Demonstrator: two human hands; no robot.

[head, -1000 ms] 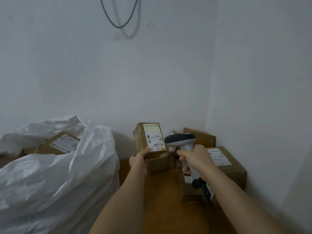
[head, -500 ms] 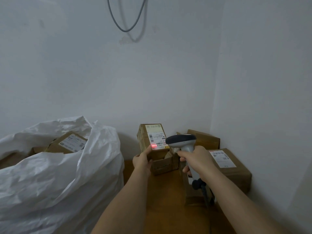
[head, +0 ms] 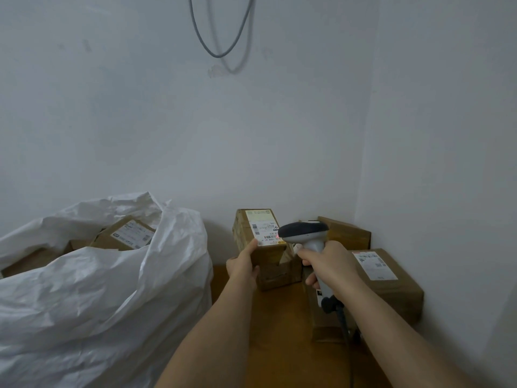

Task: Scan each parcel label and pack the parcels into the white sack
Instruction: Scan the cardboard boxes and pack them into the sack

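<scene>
Where the view begins at the left, the white sack [head: 92,289] stands open with a labelled parcel [head: 124,236] lying inside its mouth. Centre: the left hand [head: 242,266], grip closed on the lower edge of an upright brown parcel [head: 258,236], its white label [head: 263,228] facing the camera with a red spot on the barcode. Right: the right hand [head: 330,266], grip wrapped round the handle of a grey scanner [head: 303,233] aimed at that label; further labelled parcels [head: 389,278] rest on the wooden worktop [head: 279,326] in the corner.

The sack [head: 106,289] lies left, a parcel [head: 126,236] in it; more parcels [head: 389,278] lie right by the wall.
</scene>
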